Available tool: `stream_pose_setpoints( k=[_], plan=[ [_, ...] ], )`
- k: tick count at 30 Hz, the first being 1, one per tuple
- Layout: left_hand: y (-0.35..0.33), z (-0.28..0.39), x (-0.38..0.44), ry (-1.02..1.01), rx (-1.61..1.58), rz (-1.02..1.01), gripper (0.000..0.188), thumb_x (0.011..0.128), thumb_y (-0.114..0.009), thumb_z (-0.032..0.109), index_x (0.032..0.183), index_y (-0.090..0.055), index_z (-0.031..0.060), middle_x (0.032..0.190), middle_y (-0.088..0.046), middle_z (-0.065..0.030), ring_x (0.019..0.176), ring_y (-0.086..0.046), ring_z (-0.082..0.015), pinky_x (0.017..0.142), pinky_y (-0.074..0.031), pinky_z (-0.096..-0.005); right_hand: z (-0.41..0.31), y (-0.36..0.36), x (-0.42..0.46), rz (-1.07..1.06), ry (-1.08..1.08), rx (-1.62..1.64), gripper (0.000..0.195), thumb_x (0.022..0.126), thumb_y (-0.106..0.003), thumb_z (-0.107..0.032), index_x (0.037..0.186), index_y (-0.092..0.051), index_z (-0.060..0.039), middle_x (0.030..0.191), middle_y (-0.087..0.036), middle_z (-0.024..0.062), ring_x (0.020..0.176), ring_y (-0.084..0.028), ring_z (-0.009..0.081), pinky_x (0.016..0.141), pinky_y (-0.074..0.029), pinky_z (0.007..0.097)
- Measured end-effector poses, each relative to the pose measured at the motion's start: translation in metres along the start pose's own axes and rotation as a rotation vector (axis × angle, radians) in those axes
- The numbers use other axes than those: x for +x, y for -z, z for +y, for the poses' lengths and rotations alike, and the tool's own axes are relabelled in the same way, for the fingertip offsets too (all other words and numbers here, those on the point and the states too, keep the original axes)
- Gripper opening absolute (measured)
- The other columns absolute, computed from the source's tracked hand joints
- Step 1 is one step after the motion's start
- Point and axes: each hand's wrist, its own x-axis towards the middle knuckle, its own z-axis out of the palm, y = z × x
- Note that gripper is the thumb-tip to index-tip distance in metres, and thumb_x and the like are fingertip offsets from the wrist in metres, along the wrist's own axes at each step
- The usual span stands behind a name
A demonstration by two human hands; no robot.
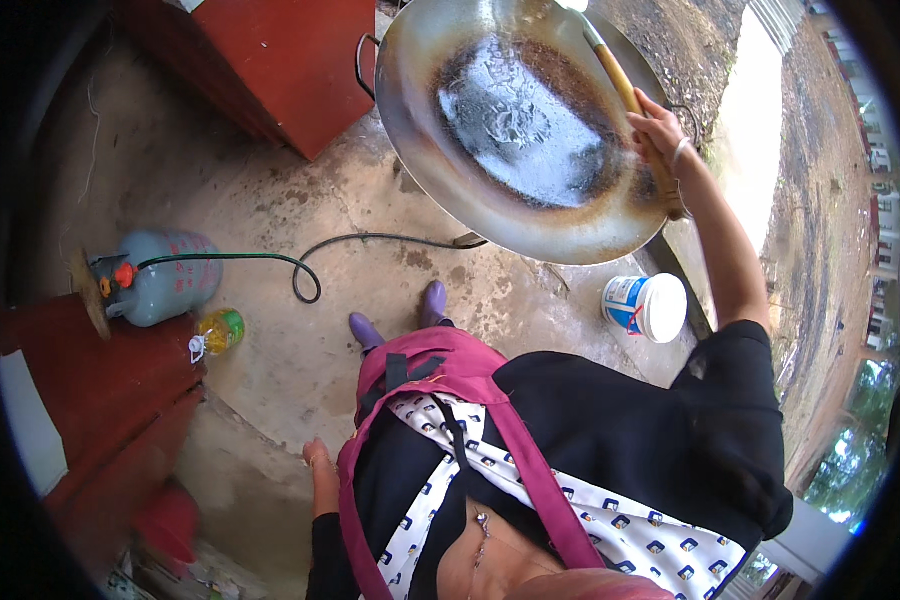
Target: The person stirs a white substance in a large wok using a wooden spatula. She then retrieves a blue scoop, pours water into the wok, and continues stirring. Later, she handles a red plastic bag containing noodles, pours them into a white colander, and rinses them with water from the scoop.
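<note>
My right hand (654, 124) grips the wooden handle (616, 71) of a long cooking utensil. Its metal head reaches the top edge of the picture and is too bright to identify. Below it is a large steel wok (427, 176) with looped side handles, its inside browned around the middle. Clear, rippled liquid (525, 127) lies in the bottom. My left hand (317, 454) hangs low beside the maroon apron (427, 352), away from the wok. Its fingers are too little in view to show whether it holds anything.
A gas cylinder (169, 277) stands at left, its black hose (375, 237) looping over the concrete floor towards the wok. Near it is a bottle of yellow oil (221, 332). Red blocks (292, 67) flank the space. A lidded white-and-blue bucket (645, 307) stands at right.
</note>
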Motion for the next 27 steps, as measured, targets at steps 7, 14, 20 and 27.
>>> stream_pose_setpoints(
  k=[7,14,20,27],
  plan=[
    [-0.01,0.063,0.016,-0.084,0.024,-0.143,0.044,0.072,-0.049,0.03,0.098,-0.055,-0.0045,0.102,-0.054,-0.0237,0.097,-0.051,-0.0381,0.084,-0.039,-0.0412,0.02,0.046,-0.107,-0.338,-0.456,-0.358,0.057,0.079,-0.052,-0.006,0.129,-0.033,-0.0248,0.053,-0.045,0.0008,0.037,-0.046,0.0112,0.031,-0.04,0.0237],
    [0.012,0.064,-0.013,-0.142,-0.034,-0.122,0.048,0.071,-0.052,0.032,0.106,-0.053,-0.0017,0.103,-0.054,-0.0225,0.098,-0.051,-0.0365,0.085,-0.04,-0.0392,0.043,0.028,-0.105,-0.443,-0.498,-0.302,0.061,0.076,-0.051,-0.003,0.131,-0.03,-0.0211,0.051,-0.045,0.0053,0.036,-0.046,0.0142,0.031,-0.04,0.028],
    [0.015,0.022,0.001,-0.118,-0.02,-0.066,0.045,0.07,-0.052,0.03,0.1,-0.055,-0.0039,0.101,-0.054,-0.0241,0.096,-0.052,-0.0372,0.082,-0.04,-0.0404,0.021,-0.013,0.022,-0.205,-0.233,-0.114,0.041,0.08,-0.054,-0.012,0.119,-0.043,-0.0112,0.052,-0.043,0.0034,0.037,-0.043,0.0137,0.03,-0.036,0.0287],
    [-0.009,0.03,0.002,0.059,-0.082,-0.085,0.038,0.068,-0.05,0.028,0.086,-0.058,-0.0046,0.093,-0.057,-0.0251,0.089,-0.054,-0.039,0.077,-0.042,-0.0433,-0.013,0.029,-0.05,-0.19,-0.087,-0.052,0.059,0.079,-0.053,-0.019,0.132,-0.026,-0.0185,0.054,-0.042,-0.0009,0.038,-0.042,0.0064,0.032,-0.038,0.0202]
  ],
)
